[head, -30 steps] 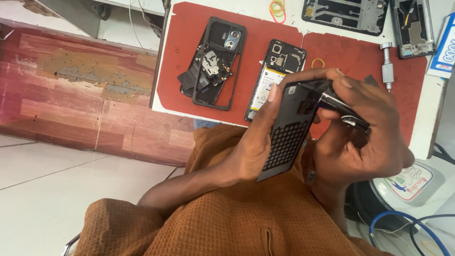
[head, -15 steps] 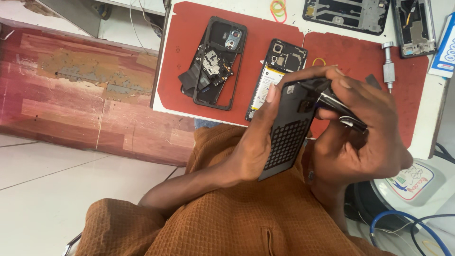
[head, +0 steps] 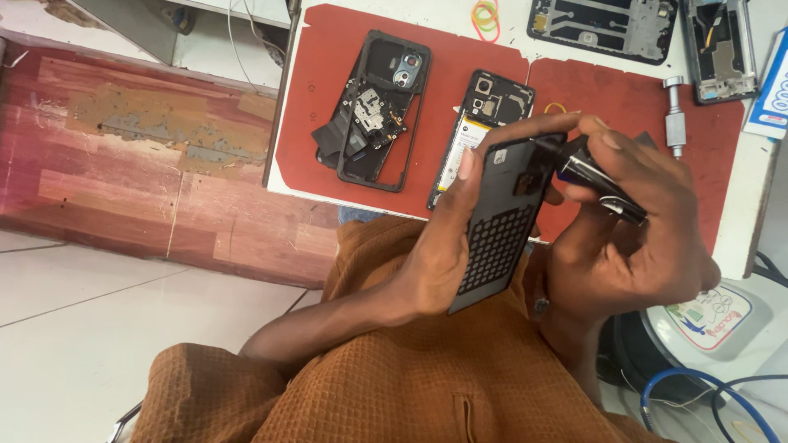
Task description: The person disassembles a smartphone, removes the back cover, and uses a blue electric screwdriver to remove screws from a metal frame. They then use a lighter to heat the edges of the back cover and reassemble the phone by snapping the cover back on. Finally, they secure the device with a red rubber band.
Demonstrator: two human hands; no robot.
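Black back cover (head: 502, 221), thin, light and likely flexible, sits gripped by its edges in the left hand (head: 439, 246); right hand (head: 632, 238), beside it, pinches a tool (head: 595, 176).

**Phone back cover and dark tool held above the repair mat**

A black phone back cover (head: 502, 226) stands tilted, its inner face towards the camera, showing a honeycomb-patterned lower half and a plain upper half with a small dark patch near the top. The left hand (head: 439, 246) grips its long edge, thumb pressed along the side. The right hand (head: 632, 238) holds a dark, glossy tool (head: 595, 182) with a metal clip, its tip touching the cover's top right corner.
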